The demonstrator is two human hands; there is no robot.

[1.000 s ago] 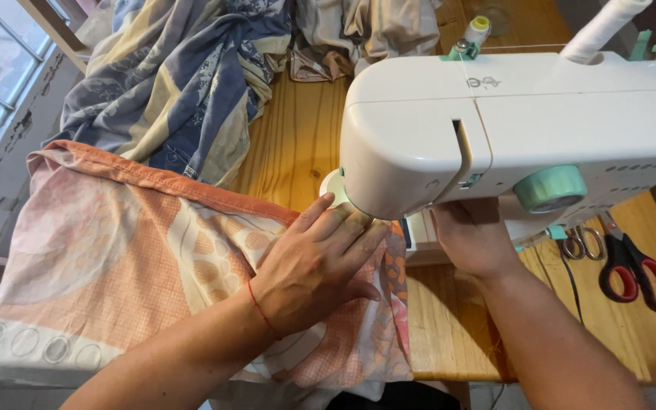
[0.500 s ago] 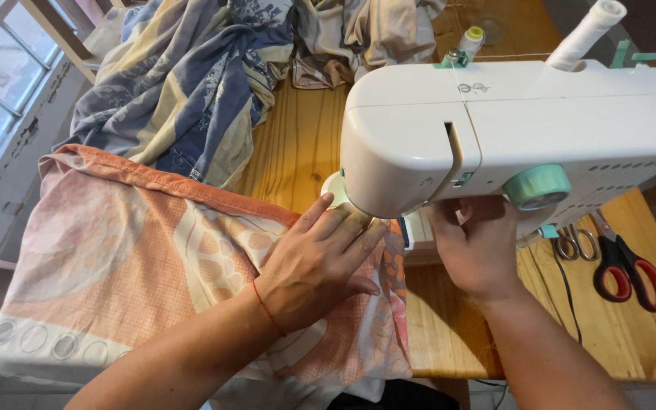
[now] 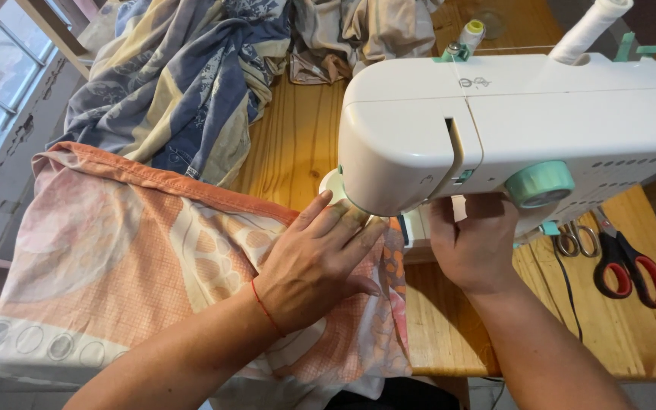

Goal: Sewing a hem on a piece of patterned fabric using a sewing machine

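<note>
Wooden table (image 3: 298,144): left hand (image 3: 316,262) flat on orange fabric (image 3: 115,258).

The sewing machine (image 3: 510,121) hides the needle and the right hand's (image 3: 474,243) fingertips.

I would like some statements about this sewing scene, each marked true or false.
1. The left hand lies flat on the peach patterned fabric. True.
2. The right hand holds the red-handled scissors. False: the scissors lie on the wooden table; the hand is under the white sewing machine.
3. A blue and cream cloth lies behind the peach fabric. True.
4. The machine's round dial is red. False: mint green.
</note>
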